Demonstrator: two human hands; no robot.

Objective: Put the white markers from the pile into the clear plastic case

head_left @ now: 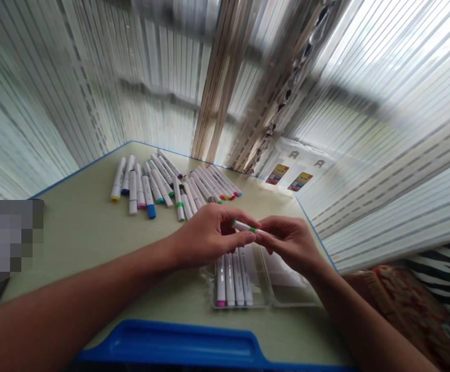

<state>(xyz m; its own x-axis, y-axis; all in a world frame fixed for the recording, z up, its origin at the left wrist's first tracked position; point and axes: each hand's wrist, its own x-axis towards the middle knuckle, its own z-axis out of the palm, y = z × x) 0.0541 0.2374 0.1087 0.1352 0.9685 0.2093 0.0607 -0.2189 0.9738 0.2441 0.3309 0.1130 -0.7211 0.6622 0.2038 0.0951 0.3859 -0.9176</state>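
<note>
A white marker with a green band and green tip (244, 226) is held sideways between both hands. My left hand (213, 235) pinches it near the green band, thumb below and fingers above. My right hand (289, 240) closes its fingertips around the other end. Just beneath the hands lies an open clear plastic case (261, 302). Several white markers (235, 281) stand side by side in its left half, the outermost with a pink end. The hands partly cover the upper part of the case.
Loose white markers (159, 181) with coloured ends are heaped at the back of the table (147, 279). A clear package with two labels (289, 175) leans at the back right. A blue tray (186, 349) edges the front. Striped curtains (163, 93) hang behind. A pixelated area covers the left side.
</note>
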